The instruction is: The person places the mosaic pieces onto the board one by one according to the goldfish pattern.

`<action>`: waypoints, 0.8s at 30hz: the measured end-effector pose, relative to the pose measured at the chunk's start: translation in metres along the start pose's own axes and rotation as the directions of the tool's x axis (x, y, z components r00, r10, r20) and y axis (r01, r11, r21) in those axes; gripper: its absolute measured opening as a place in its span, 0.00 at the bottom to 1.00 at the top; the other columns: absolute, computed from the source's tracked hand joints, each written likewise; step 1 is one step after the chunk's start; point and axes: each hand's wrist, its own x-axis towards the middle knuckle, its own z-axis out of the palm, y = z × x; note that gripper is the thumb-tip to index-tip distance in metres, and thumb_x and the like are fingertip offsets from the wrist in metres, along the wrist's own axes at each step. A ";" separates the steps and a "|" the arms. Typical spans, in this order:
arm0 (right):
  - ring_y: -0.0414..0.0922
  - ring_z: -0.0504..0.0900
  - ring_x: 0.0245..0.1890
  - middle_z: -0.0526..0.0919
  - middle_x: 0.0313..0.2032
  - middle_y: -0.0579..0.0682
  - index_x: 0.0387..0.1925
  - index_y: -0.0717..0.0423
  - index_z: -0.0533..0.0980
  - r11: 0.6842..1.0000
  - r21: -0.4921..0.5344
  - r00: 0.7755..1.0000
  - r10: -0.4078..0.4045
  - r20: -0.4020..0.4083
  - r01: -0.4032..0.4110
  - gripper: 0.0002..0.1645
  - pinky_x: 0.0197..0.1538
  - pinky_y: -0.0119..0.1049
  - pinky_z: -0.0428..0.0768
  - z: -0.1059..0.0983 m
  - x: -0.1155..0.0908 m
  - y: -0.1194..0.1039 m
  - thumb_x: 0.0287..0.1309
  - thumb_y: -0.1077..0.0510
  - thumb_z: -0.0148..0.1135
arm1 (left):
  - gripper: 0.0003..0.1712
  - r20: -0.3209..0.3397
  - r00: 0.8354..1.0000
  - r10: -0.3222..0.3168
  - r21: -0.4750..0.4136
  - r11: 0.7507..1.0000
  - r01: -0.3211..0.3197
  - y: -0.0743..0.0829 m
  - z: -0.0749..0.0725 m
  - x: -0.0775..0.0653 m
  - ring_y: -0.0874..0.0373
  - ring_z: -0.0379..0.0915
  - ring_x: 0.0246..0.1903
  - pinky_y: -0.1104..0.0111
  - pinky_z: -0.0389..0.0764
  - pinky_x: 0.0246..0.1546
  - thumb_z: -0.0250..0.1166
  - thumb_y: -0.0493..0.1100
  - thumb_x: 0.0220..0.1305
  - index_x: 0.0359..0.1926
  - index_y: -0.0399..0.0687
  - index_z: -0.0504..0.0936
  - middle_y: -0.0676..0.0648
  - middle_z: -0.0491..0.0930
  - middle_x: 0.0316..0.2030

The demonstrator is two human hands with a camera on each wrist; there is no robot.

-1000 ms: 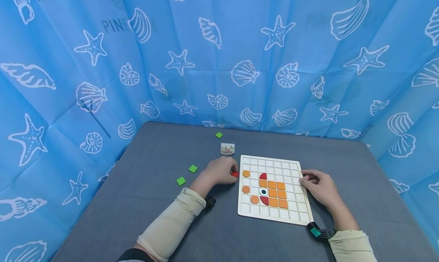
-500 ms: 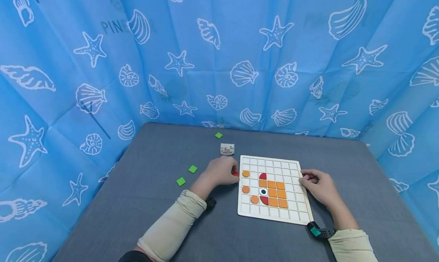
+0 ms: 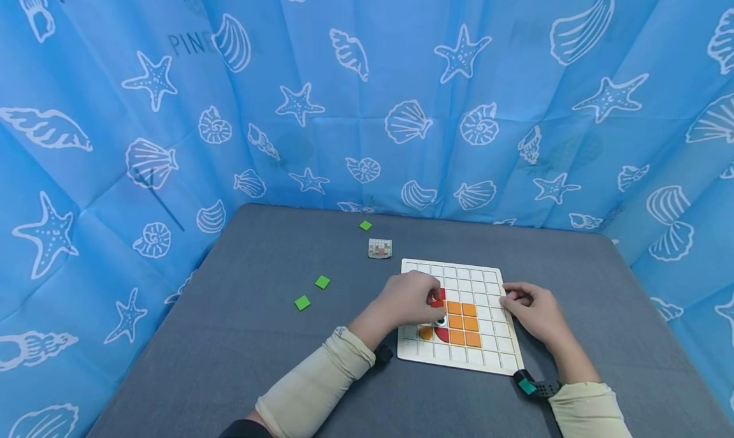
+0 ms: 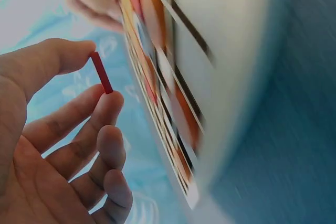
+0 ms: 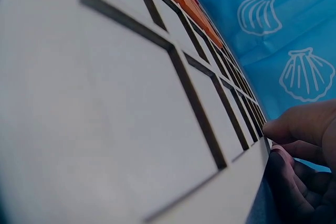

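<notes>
My left hand (image 3: 404, 298) is over the left part of a white grid board (image 3: 499, 361). It pinches a thin red tile (image 4: 102, 73) on edge between thumb and fingertips, while the other fingers stay loosely bent. Under and beside this hand the board holds orange squares (image 3: 462, 324), red rounded pieces (image 3: 441, 335), an orange disc (image 3: 425, 333) and a black-and-white eye tile (image 3: 440, 322). The hand hides some of the cells on the left. At the board's right edge, my right hand (image 3: 534, 312) grips the rim with thumb and fingers.
Two green tiles (image 3: 322, 282) lie left of the board, and another green tile (image 3: 366, 225) is near the far edge. A small printed card (image 3: 380, 248) lies behind the board's left corner. A blue shell-print curtain (image 3: 367, 106) hangs behind the grey table (image 3: 258, 253).
My left hand has moved right, from beside the board to over its left cells, carrying the red tile. The right hand stays at the right edge.
</notes>
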 end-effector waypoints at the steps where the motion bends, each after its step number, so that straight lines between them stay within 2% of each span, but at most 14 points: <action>1: 0.45 0.76 0.36 0.83 0.42 0.58 0.61 0.70 0.79 1.000 0.001 1.000 0.001 0.002 -0.001 0.25 0.33 0.30 0.72 0.000 0.000 0.000 0.69 0.58 0.66 | 0.10 0.001 1.000 0.012 0.004 1.000 -0.012 0.005 0.001 0.002 0.67 0.67 0.22 0.72 0.65 0.20 0.73 0.55 0.64 0.32 0.58 0.85 0.60 0.74 0.22; 7: 0.43 0.76 0.36 0.83 0.43 0.58 0.62 0.69 0.78 1.000 0.010 1.000 0.000 0.026 -0.001 0.25 0.33 0.30 0.73 -0.003 0.000 -0.001 0.70 0.57 0.65 | 0.09 0.030 0.997 0.068 0.054 0.996 -0.069 0.037 0.010 0.012 0.70 0.67 0.20 0.74 0.67 0.17 0.71 0.57 0.65 0.38 0.61 0.87 0.63 0.74 0.21; 13: 0.39 0.76 0.35 0.84 0.43 0.57 0.62 0.68 0.79 1.000 0.013 0.999 -0.015 0.034 0.015 0.25 0.34 0.30 0.74 -0.005 0.001 0.001 0.70 0.57 0.66 | 0.09 0.064 0.992 0.109 0.135 0.984 -0.117 0.063 0.023 0.019 0.70 0.66 0.19 0.73 0.64 0.17 0.72 0.57 0.64 0.33 0.64 0.82 0.64 0.72 0.20; 19: 0.39 0.77 0.34 0.84 0.42 0.57 0.61 0.68 0.79 1.000 0.013 0.999 -0.025 0.038 0.025 0.24 0.34 0.30 0.74 -0.005 0.001 0.002 0.70 0.57 0.65 | 0.09 0.091 0.988 0.126 0.219 0.965 -0.143 0.076 0.035 0.026 0.71 0.65 0.19 0.73 0.63 0.17 0.71 0.60 0.65 0.34 0.65 0.83 0.64 0.70 0.19; 24: 0.39 0.77 0.35 0.84 0.42 0.56 0.61 0.68 0.79 1.000 0.013 0.999 -0.026 0.042 0.025 0.24 0.35 0.30 0.74 -0.005 0.000 0.002 0.70 0.57 0.66 | 0.09 0.123 0.986 0.110 0.239 0.961 -0.136 0.080 0.042 0.032 0.71 0.66 0.19 0.72 0.65 0.17 0.70 0.60 0.66 0.34 0.67 0.83 0.64 0.71 0.19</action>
